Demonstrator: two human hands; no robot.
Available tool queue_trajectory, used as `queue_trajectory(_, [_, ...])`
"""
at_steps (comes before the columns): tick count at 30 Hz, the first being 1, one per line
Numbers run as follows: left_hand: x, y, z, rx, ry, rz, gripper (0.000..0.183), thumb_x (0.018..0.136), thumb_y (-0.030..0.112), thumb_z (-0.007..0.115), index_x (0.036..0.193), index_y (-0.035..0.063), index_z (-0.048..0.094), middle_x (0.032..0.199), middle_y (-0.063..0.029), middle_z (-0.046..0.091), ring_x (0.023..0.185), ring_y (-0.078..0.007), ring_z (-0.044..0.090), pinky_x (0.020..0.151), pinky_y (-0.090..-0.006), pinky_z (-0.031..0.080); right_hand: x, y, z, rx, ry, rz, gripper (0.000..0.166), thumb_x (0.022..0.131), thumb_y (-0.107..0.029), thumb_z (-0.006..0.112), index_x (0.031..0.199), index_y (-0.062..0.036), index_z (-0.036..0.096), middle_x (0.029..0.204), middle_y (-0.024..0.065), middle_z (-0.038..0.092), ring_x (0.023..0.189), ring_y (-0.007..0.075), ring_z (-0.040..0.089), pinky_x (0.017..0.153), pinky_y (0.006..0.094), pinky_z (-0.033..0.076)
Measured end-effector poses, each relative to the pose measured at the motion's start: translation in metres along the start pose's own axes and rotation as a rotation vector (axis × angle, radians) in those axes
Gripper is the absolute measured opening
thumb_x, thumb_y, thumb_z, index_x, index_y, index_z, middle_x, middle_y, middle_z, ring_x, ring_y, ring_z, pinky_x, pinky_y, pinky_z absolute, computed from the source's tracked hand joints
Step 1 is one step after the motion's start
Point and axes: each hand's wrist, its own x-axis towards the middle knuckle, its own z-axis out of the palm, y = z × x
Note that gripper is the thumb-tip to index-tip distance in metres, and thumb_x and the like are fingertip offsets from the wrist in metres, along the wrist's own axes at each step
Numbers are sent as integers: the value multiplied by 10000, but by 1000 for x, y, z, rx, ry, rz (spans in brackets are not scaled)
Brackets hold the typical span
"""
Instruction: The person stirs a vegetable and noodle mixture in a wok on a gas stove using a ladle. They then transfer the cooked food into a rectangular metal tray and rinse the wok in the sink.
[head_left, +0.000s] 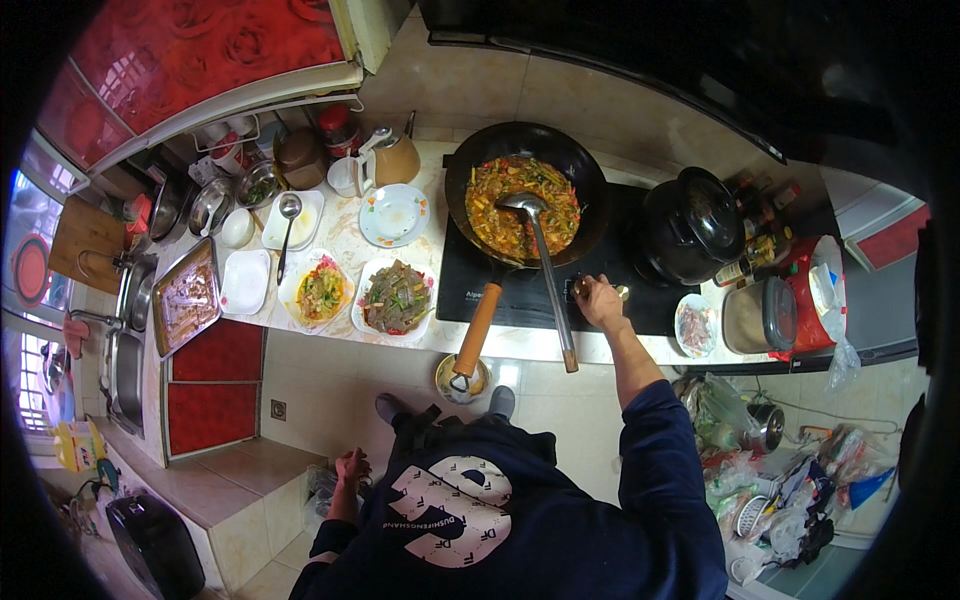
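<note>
My right hand reaches to the front of the black glass cooktop, its fingers around a control knob. Another knob sits just right of it. Behind this hand stands a black wok of saucy stew with red and green pieces. A metal ladle rests in the wok, its handle leaning over the rim towards me. The wok's wooden handle juts past the counter edge. My left hand hangs low at my side, fingers loosely bent, with nothing seen in it.
A lidded black pot stands right of the wok. Left are a plate of grey slices with greens, a plate of chopped vegetables, a kettle and a metal tray. A bowl sits below the counter edge, near my feet.
</note>
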Motion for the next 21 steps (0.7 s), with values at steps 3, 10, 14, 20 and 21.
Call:
queue_trajectory(3, [2,-6,-2,21,7,24,317,880,263,558,900,-43,641,608,-104,591,486,-191,569,435,-295,425,-1,0,0,6,4,4,310,843,-263,633,1106,-103,596,1084,206,609,969,352,638,832,438,540])
queue_trajectory(10, [7,-10,0,-23,13,-33,276,888,256,558,899,-17,599,578,-103,548,431,-192,537,348,-269,333,1,1,2,33,0,19,334,836,-231,621,1143,-100,602,1047,212,618,990,370,610,857,454,513])
queue_trajectory(14, [5,-11,1,-17,10,-20,273,878,252,562,896,-18,601,573,-103,544,432,-194,539,350,-271,334,2,0,1,26,-26,13,343,833,-230,618,1153,-107,602,1044,213,622,1005,366,606,860,455,512])
queue_trajectory(20, [3,-11,3,-22,10,-19,271,883,246,559,891,-22,597,574,-102,543,427,-192,531,352,-272,331,2,0,1,24,-7,27,332,834,-245,629,1133,-103,606,1053,210,620,1003,365,607,855,458,513])
queue_trajectory(21, [3,-12,3,-23,10,-13,271,885,245,557,892,-23,597,575,-102,542,426,-192,530,352,-271,331,1,0,1,26,-5,31,328,835,-247,631,1128,-101,607,1055,209,620,1001,365,607,854,459,513])
